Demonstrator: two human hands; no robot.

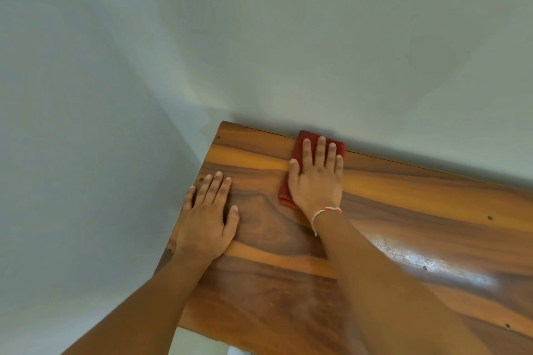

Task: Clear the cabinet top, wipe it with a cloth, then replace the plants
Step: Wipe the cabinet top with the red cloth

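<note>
Evidently the right hand's (315, 181) fingers (320, 150) are lying straight, pressing the cloth (300, 147) flat on the cabinet top (403, 210) against its back edge. Soft, light, folded, it is best handled under a flat palm; its long axis is running back-to-front. The left hand (207, 216) is resting flat, fingers spread, near the top's left edge.

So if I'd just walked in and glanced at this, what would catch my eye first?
Most likely the red cloth, bright against the wood, pressed flat under the right hand at the back edge of the cabinet top by the wall. Next, the left hand, spread flat near the top's left corner. Then the shiny glare patch on the wood towards the right.
</note>
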